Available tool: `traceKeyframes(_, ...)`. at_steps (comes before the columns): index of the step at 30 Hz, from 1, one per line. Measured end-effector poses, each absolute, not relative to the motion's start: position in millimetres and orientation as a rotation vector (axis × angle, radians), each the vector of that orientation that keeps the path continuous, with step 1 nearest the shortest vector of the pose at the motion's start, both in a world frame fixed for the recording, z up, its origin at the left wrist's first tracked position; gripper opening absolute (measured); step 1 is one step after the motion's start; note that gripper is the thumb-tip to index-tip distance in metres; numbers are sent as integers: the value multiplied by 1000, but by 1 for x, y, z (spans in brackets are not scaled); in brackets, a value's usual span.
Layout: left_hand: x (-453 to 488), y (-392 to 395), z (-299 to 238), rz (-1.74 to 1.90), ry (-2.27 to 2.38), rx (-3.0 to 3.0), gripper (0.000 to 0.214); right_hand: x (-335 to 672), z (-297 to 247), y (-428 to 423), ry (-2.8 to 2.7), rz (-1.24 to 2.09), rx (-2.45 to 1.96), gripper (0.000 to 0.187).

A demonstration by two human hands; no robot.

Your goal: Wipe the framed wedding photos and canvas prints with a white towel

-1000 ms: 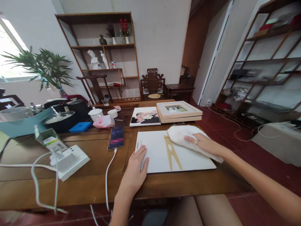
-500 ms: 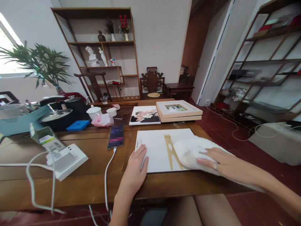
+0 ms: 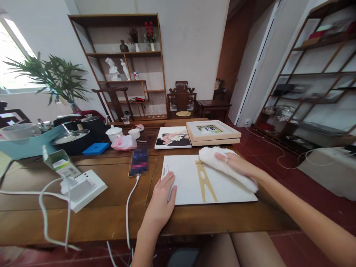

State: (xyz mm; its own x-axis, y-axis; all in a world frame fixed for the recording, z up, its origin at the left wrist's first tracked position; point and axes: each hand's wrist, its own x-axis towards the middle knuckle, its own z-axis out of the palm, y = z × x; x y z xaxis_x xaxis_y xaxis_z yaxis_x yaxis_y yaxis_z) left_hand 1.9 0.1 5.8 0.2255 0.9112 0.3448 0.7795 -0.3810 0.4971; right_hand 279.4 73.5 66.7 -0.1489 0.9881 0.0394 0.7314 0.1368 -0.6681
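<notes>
A white flat panel lies on the wooden table in front of me, with a tan, forked, clothespin-shaped strip on its face. My left hand rests on the panel's left edge, fingers stretched out and lying flat near some small printed marks. Bunched under my right hand is a fluffy white cloth, which covers the panel's upper right corner and trails down its right side. The fingers of that hand press into the cloth and are partly sunk in it.
Behind the panel lie a photo print and stacked light-wood frames. Left of it are a phone on a white cable, an opened white box, a blue case and a black pan.
My right hand has moved the white cloth up and away from me, from the panel's lower right to its upper right corner. My left hand keeps its place on the panel.
</notes>
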Motion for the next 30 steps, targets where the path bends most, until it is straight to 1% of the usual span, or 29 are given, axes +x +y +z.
traceKeyframes(3, 2, 1, 5, 886, 1608, 2275, 38, 253, 55, 87, -1962, 586, -1663, 63)
traceKeyframes(5, 2, 1, 4, 883, 1611, 2274, 38, 240, 48, 86, -2037, 542, -1611, 57)
traceKeyframes(9, 2, 1, 4, 871, 1609, 2270, 39, 233, 43, 58, -2253, 494, -1445, 38)
traceKeyframes(11, 2, 1, 4, 866, 1603, 2271, 39, 235, 45, 35, -2405, 402, -1330, 35)
traceKeyframes(14, 2, 1, 5, 876, 1594, 2277, 38, 241, 48, -1, -2605, 292, -1182, 35)
traceKeyframes(18, 2, 0, 5, 891, 1588, 2274, 38, 250, 55, -25, -2724, 403, -1043, 35)
traceKeyframes(21, 2, 0, 5, 883, 1584, 2275, 38, 254, 57, -14, -2651, 510, -1131, 36)
traceKeyframes(25, 3, 0, 6, 874, 1593, 2266, 38, 249, 56, 28, -2500, 593, -1307, 47)
traceKeyframes(27, 3, 0, 6, 875, 1596, 2260, 38, 242, 54, 52, -2499, 591, -1264, 48)
traceKeyframes(30, 2, 1, 6, 873, 1595, 2263, 38, 230, 48, 83, -2540, 488, -1215, 45)
